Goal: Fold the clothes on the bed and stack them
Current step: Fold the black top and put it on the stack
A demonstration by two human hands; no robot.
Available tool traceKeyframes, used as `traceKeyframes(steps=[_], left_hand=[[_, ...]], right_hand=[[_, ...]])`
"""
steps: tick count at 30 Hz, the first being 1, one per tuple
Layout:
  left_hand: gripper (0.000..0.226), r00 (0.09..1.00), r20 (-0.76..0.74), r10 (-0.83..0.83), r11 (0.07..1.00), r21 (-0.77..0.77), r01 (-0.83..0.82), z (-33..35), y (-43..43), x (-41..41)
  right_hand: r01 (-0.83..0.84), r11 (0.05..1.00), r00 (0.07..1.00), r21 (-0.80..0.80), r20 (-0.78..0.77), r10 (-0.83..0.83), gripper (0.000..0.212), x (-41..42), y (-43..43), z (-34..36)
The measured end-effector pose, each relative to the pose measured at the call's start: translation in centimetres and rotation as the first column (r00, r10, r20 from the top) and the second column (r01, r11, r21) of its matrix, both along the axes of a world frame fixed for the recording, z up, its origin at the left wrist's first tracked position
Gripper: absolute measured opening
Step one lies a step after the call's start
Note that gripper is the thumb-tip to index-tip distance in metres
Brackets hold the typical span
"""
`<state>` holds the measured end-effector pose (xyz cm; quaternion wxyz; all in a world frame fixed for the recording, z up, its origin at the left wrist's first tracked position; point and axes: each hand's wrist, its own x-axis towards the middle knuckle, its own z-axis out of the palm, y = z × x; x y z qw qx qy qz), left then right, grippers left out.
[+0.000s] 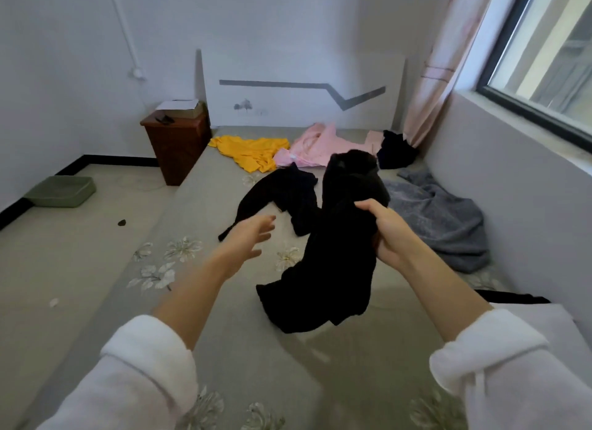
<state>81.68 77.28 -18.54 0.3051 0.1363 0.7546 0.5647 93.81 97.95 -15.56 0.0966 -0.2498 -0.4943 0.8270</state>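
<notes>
our right hand (389,234) grips one black garment (333,269), left hand (250,237) spread empty; lying: two black heaps (282,192), one yellow top (248,152), one pink top (315,146), one grey cloth (439,218).

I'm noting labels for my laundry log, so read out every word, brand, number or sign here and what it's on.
No text can be read in this view.
Headboard: a grey zigzag stripe and a small tree drawing; the faint mark beside it is too small to read.
Paper on the nightstand: too blurred to tell.
Black garment in the right hand: no label shows.
</notes>
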Motion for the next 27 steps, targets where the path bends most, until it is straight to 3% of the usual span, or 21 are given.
traceKeyframes(steps=[4,7,9,13,16,18,23,27], left_hand=[[0.042,0.976,0.150,-0.158,0.958,-0.217,0.189,-7.4,-3.0,3.1],[0.068,0.923,0.221,-0.315,0.909,-0.210,0.360,-10.3,-2.7,5.9],[0.080,0.917,0.196,-0.348,0.905,-0.186,0.383,-11.7,-1.6,7.7],[0.106,0.977,0.032,-0.211,0.965,-0.155,0.214,-15.6,1.6,8.6],[0.080,0.997,0.056,-0.059,0.997,0.049,0.056,-11.6,3.1,9.5],[0.074,0.994,0.090,-0.059,0.983,0.178,0.042,-9.4,3.9,9.7],[0.128,1.000,0.021,-0.019,0.972,0.233,0.013,-7.9,5.2,9.4],[0.134,0.996,-0.036,0.081,0.954,0.292,-0.067,-6.9,7.0,9.6]], right_hand=[[0.075,0.990,0.996,-0.119,0.059,-0.068,0.025,-0.7,0.7,0.0],[0.140,0.979,0.985,-0.149,0.118,-0.123,0.036,-1.6,0.4,-0.6],[0.161,0.973,0.980,-0.165,0.141,-0.138,0.039,-1.9,-0.1,-0.8],[0.222,0.947,0.973,-0.232,0.109,-0.201,0.039,-2.2,-0.5,-0.7],[0.271,0.916,0.962,-0.295,0.060,-0.265,0.039,-2.1,-0.5,-0.5],[0.304,0.891,0.948,-0.338,0.014,-0.319,0.039,-2.0,-0.4,-0.2],[0.342,0.848,0.922,-0.406,-0.029,-0.386,0.039,-1.7,-0.3,0.3],[0.347,0.816,0.913,-0.463,-0.031,-0.406,0.040,-1.8,-1.5,0.4]])
